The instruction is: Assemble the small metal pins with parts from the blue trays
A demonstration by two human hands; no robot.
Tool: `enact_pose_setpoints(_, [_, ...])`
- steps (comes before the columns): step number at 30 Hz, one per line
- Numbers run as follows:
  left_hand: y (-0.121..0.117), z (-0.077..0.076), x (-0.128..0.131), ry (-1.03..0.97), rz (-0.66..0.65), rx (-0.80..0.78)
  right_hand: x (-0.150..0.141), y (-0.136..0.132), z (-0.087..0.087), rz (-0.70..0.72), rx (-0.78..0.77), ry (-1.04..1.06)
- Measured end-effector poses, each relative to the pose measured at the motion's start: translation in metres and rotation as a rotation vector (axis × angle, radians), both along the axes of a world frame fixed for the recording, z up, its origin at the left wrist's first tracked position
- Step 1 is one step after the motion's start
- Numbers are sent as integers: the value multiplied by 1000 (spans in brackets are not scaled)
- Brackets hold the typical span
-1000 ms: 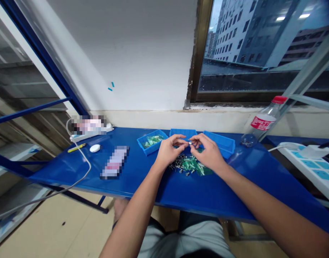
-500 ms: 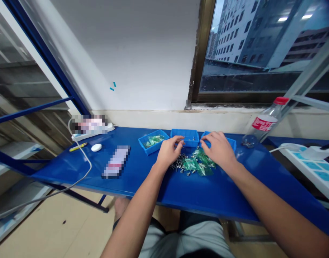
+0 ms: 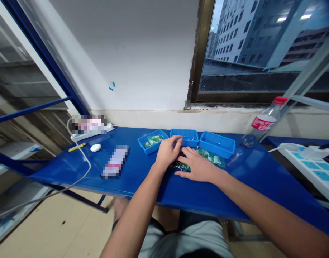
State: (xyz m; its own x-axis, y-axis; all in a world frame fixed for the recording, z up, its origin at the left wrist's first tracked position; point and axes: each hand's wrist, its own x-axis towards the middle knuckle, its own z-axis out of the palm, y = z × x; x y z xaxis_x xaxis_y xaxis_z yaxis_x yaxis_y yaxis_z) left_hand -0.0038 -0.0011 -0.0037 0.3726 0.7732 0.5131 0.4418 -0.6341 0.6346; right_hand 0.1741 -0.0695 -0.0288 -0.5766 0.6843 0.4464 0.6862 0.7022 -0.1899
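Note:
My left hand (image 3: pixel 167 153) is in front of the middle blue bin (image 3: pixel 175 133), thumb and forefinger pinched on what looks like a small screw (image 3: pixel 183 137). Below it lies a pile of dark and silver screws (image 3: pixel 176 165), partly covered by my hands. My right hand (image 3: pixel 198 165) lies palm down over the pile with its fingers spread. Green-tinted plastic packets (image 3: pixel 211 157) show behind and under the right hand. A few small metal pieces are in the middle bin. The right blue bin (image 3: pixel 220 150) has one small piece inside.
A left blue bin (image 3: pixel 145 149) contains more green packets. Further left on the blue table (image 3: pixel 143 175) are a phone (image 3: pixel 114 163), a white round object (image 3: pixel 95 147) and a yellow pen-like tool (image 3: pixel 77 147). A bottle (image 3: pixel 262 123) and a power strip (image 3: pixel 312 165) are at right.
My right hand has moved left and down from near the right bin onto the screw pile, its fingers spreading. The packets shifted right. My left hand has barely moved.

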Motion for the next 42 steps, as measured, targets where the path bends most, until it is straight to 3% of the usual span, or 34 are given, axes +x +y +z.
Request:
enact_pose_setpoints(10, [3,-5,1,12,-23,10,7,10,0,-56,67,-42])
enact_pose_setpoints(19, [2,-3,2,31,-17,25,7,12,-2,-211,111,-9])
enact_pose_setpoints(27, [1,0,0,-41,45,135,5,13,5,-177,82,374])
enact_pose_setpoints(32, [-2,5,0,-61,7,169,8,14,10,-276,30,649])
enact_pose_setpoints(37, [-3,4,3,-92,-85,50,11,16,9,-316,-2,788])
enact_pose_setpoints(42, [3,-3,6,-324,-195,-174,13,18,9,-312,16,823])
